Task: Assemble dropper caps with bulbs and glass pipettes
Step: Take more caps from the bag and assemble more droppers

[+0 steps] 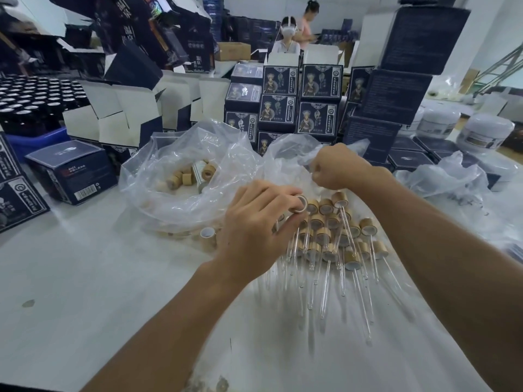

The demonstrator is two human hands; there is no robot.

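Note:
My left hand [256, 222] pinches a wooden dropper cap [300, 203] between thumb and fingertips, just left of a pile of assembled droppers [334, 236] whose glass pipettes point toward me. My right hand [336, 166] is curled into a fist at the edge of a clear plastic bag [285, 154] behind the pile; what it holds is hidden. A second clear bag [181, 188] to the left holds several loose wooden caps [186, 176]. One loose cap [208, 234] lies beside my left hand.
Stacks of dark printed cartons [300, 103] stand right behind the bags, with open cartons [119, 114] at the left. White jars [484, 131] and crumpled plastic [447, 176] lie at the right. Two people are at the far end of the room. The white table [85, 278] spreads toward me.

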